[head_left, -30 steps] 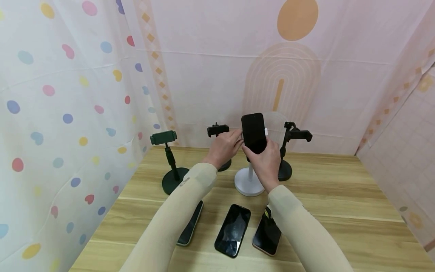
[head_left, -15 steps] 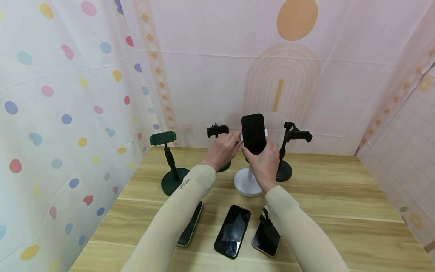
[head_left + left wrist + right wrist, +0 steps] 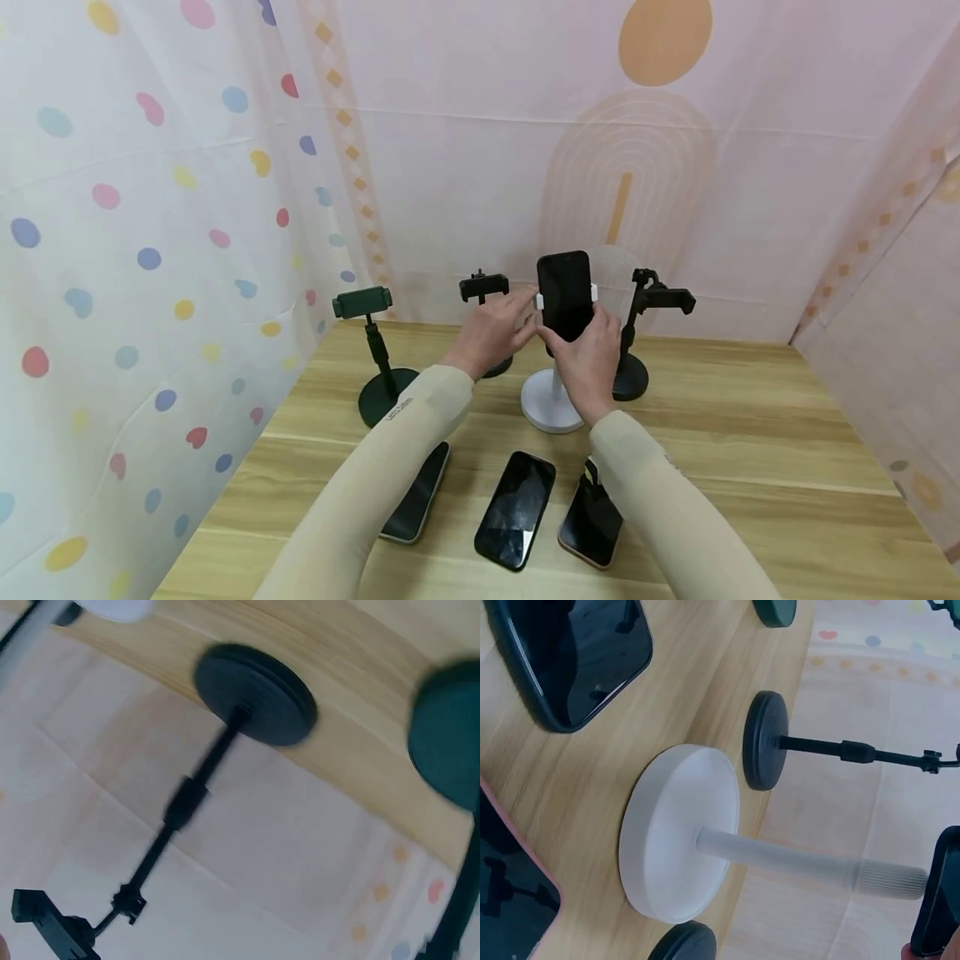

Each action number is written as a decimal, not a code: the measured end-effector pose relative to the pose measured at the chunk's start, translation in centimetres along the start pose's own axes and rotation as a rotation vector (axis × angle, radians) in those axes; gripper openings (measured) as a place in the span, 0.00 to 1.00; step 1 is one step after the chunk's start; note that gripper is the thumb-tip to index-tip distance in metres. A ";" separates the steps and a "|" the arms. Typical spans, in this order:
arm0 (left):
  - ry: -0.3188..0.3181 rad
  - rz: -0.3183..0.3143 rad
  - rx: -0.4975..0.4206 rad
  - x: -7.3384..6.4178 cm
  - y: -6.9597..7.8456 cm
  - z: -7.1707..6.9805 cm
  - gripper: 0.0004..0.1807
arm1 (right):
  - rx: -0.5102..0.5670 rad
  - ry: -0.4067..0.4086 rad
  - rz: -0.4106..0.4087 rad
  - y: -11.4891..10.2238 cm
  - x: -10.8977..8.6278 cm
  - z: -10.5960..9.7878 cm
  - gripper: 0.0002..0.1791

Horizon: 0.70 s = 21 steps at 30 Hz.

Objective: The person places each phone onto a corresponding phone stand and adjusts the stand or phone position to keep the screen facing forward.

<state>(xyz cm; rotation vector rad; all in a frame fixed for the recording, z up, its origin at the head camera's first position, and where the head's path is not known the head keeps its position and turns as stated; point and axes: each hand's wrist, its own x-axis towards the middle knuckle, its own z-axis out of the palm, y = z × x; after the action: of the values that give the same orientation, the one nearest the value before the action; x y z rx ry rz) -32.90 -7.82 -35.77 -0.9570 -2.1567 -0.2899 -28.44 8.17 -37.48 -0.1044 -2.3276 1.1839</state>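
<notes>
In the head view, a black smartphone [image 3: 566, 287] stands upright in the white clamp of a phone stand, whose round white base [image 3: 547, 402] rests on the table. My right hand [image 3: 590, 364] grips the phone's lower part, thumb at its lower left and fingers at its right side. My left hand [image 3: 489, 335] is at the phone's left edge, fingertips right beside the clamp's white left end [image 3: 539, 302], which shows uncovered. In the right wrist view, the white stem [image 3: 557, 383] rises to the phone's dark lower corner [image 3: 939, 892], with a fingertip at the frame's edge.
A green phone stand [image 3: 378, 350] is at the left. One black stand [image 3: 483, 287] is behind my left hand, another [image 3: 633, 333] right of the white one. Three phones lie in front: one [image 3: 417, 496] partly under my left sleeve, one in the middle [image 3: 515, 510], one at right [image 3: 591, 523].
My left fingertips have come slightly away from the clamp's left end, and more of its white shows. The right hand keeps its grip on the phone. The head view has shifted a little.
</notes>
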 end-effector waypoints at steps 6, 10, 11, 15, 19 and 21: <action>-0.098 -0.469 -0.424 1.4 1.3 -0.5 0.27 | 0.047 -0.053 0.027 0.0 0.4 -0.4 0.46; -0.123 -0.664 -0.572 2.0 1.9 -0.6 0.18 | 0.089 -0.084 0.024 0.4 0.9 -0.9 0.34; -0.127 -0.695 -0.599 2.1 2.0 -0.6 0.17 | 0.102 -0.088 0.016 0.5 1.1 -1.1 0.33; -0.140 -0.774 -0.717 2.1 2.2 -0.5 0.19 | 0.175 -0.132 -0.033 0.4 2.2 -1.9 0.27; -0.142 -0.791 -0.774 2.2 2.3 -0.4 0.22 | 0.203 -0.201 -0.053 0.3 3.1 -2.5 0.26; -0.137 -0.792 -0.763 2.3 2.3 -0.4 0.23 | 0.195 -0.219 -0.038 0.4 3.3 -2.7 0.27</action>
<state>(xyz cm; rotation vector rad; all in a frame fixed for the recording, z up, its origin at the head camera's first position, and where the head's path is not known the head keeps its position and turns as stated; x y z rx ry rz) -32.09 -5.19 -34.05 -0.4276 -2.5047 -1.5428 -30.04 11.34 -35.19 0.1448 -2.3702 1.4596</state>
